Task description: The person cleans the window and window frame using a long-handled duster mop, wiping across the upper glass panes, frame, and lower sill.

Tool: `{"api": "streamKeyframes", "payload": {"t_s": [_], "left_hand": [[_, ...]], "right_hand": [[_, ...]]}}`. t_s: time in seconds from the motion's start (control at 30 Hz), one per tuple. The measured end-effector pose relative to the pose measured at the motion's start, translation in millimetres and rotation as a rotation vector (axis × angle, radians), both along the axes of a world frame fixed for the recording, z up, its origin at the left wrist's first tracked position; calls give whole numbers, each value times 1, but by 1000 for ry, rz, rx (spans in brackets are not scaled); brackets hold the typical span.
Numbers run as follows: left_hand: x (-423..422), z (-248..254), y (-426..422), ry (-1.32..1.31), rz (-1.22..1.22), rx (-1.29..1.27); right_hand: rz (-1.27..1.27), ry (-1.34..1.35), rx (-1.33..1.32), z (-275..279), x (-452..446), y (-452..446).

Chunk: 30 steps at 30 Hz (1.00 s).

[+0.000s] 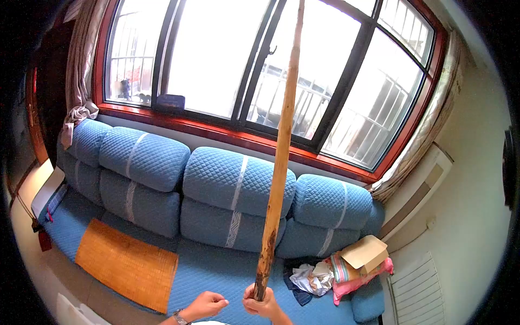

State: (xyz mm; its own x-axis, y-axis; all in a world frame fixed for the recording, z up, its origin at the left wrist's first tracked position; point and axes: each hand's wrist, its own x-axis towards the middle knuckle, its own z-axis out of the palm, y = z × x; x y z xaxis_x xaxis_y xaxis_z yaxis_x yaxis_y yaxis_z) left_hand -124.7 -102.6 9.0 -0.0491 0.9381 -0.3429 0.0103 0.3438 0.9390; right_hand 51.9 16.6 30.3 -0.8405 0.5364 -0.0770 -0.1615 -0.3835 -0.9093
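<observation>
Pole (279, 162) raised before sofa (208, 271), lower end grasped by right hand (262, 305); left hand (203, 305) near, curled, whether clenched cannot tell; two-handed support would probably steady it better.

A long sofa in quilted blue fabric (216, 273) carries a rectangular orange-brown slatted mat (127, 262) by its front edge, left of the middle. Toward its right end lie crumpled white and dark-blue cloths (309, 278), beside a striped, pink-edged fabric cushion (340, 271).
</observation>
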Motion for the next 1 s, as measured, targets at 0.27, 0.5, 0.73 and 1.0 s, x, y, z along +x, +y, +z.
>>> {"api": "streamKeyframes", "payload": {"t_s": [0.27,0.5,0.73,1.0], "left_hand": [[-32,-3,-30,40,-43,18],[-60,-20,-66,-60,38,-28],[-45,-15,-69,42,122,-88],[13,-7,-77,170,153,-77]], "right_hand": [[-465,-264,492,-26,-50,-15],[-572,-381,747,-2,-100,-32],[-704,-456,931,4,-97,-18],[-768,-525,1059,6,-80,13]]}}
